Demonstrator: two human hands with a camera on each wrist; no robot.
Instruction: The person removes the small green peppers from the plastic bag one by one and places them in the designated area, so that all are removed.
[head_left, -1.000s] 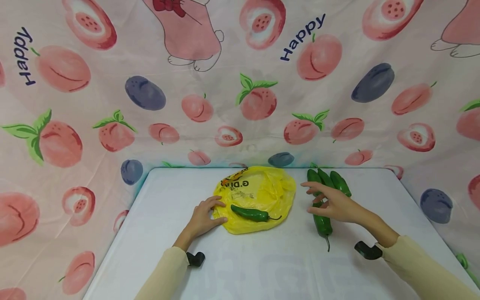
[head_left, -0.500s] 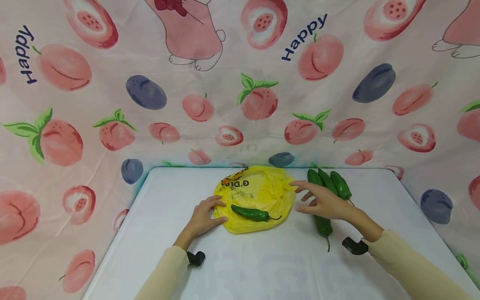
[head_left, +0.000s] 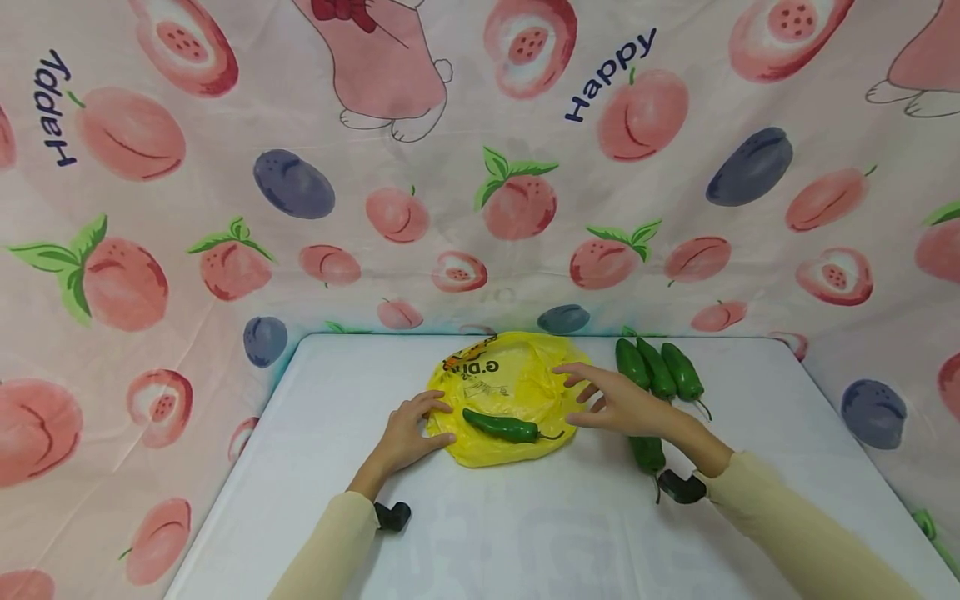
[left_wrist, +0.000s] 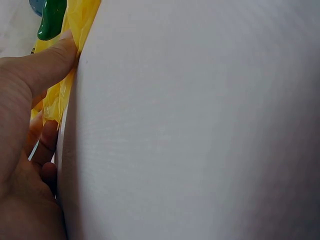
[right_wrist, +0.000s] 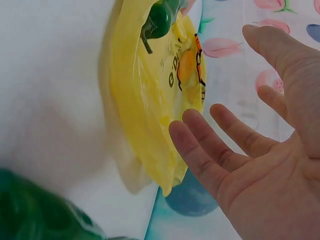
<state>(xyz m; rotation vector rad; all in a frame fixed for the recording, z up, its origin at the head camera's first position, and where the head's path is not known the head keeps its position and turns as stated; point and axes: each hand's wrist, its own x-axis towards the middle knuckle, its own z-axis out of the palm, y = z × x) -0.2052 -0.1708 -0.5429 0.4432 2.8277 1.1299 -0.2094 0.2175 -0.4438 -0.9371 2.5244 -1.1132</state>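
A flattened yellow plastic bag [head_left: 468, 454] with dark print lies on the white table. On it rests a single green chili pepper [head_left: 501, 427], its stem pointing right. At the bag's left edge, my left hand [head_left: 411, 433] touches the plastic with thumb and fingers spread apart. The left wrist view shows that thumb [left_wrist: 60, 52] against the bag's border. My right hand [head_left: 626, 402], fingers extended and holding nothing, overlaps the bag's right side. Below the right forearm another chili pepper [head_left: 647, 454] is partly hidden. Three more chili peppers [head_left: 681, 372] lie side by side behind it.
The white table [head_left: 510, 533] ends at a peach-printed cloth [head_left: 450, 208] that stands up behind and along both sides. Black wrist mounts [head_left: 681, 487] stick out from both sleeves, the right one close to the front pepper's stem.
My right hand has moved left from above the peppers to the bag's right side, uncovering the peppers at the back. The left hand, bag and pepper on it have stayed put.
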